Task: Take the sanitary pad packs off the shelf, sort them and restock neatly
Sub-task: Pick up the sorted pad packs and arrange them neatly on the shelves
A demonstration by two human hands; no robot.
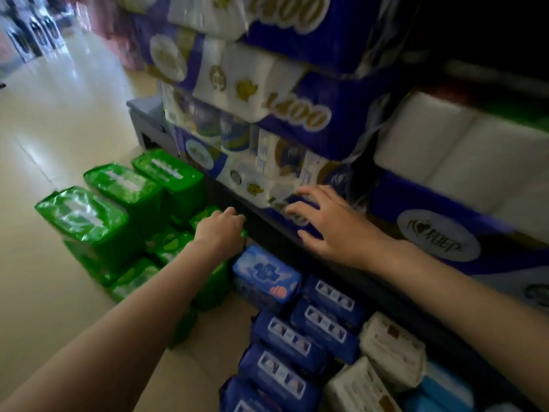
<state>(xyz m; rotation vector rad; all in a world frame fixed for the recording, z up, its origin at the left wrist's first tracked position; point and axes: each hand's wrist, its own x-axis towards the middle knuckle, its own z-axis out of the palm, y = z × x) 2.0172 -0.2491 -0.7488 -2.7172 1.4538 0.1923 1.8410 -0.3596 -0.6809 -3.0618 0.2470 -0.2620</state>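
Head view: the left hand (221, 230) curls over a green pack (205, 217) in the floor stacks of green packs (89, 215) and blue packs (267, 275), though whether it grips is unclear; the right hand (323, 224) rests released, fingers spread, on the toilet-roll bale (267, 185). Risk: pulling 1 pack could topple neighbouring stacks. The left fingertips are hidden, and blur obscures labels.

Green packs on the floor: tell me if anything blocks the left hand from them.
Nothing visible does. The left hand is already down on the green packs, fingers curled at one pack's far edge. The right hand rests apart on a blue toilet paper bundle.
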